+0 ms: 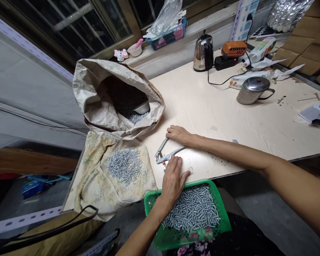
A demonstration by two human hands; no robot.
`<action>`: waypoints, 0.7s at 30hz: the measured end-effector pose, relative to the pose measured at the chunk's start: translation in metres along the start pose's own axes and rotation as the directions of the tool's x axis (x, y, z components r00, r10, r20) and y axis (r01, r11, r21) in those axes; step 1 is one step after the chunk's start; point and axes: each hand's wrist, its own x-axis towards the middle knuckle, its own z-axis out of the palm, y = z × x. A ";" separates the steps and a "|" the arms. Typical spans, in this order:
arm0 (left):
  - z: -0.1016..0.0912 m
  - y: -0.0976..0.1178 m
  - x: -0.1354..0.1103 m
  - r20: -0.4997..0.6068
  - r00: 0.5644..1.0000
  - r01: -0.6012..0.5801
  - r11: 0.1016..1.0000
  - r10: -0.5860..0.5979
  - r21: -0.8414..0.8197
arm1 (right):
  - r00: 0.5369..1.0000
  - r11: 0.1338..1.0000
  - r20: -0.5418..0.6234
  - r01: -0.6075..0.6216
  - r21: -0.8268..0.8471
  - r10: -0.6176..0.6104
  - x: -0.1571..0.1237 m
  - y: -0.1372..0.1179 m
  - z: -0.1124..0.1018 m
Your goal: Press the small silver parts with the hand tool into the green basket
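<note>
Grey spring-loaded hand pliers lie on the table with their two handles spread apart. My right hand has its fingers curled over the end of the upper handle. At the jaw end, by a small red part, is my left hand, palm down, fingers stretched out and thumb apart. Whether anything small is under its fingertips is hidden. Below it a green basket full of small silvery screw-like metal pieces rests at the table's front edge, partly behind my left wrist.
A big woven sack gapes at the left, with metal pieces and a scoop inside. More pieces lie on a stained cloth. Farther right stand a kettle, a battery on a charger and a lidded metal mug.
</note>
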 end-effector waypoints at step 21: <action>-0.055 -0.024 0.017 0.222 0.733 0.603 0.765 -0.643 0.227 | 0.992 0.990 -0.127 0.030 0.136 -0.012 -0.079 -0.033 0.015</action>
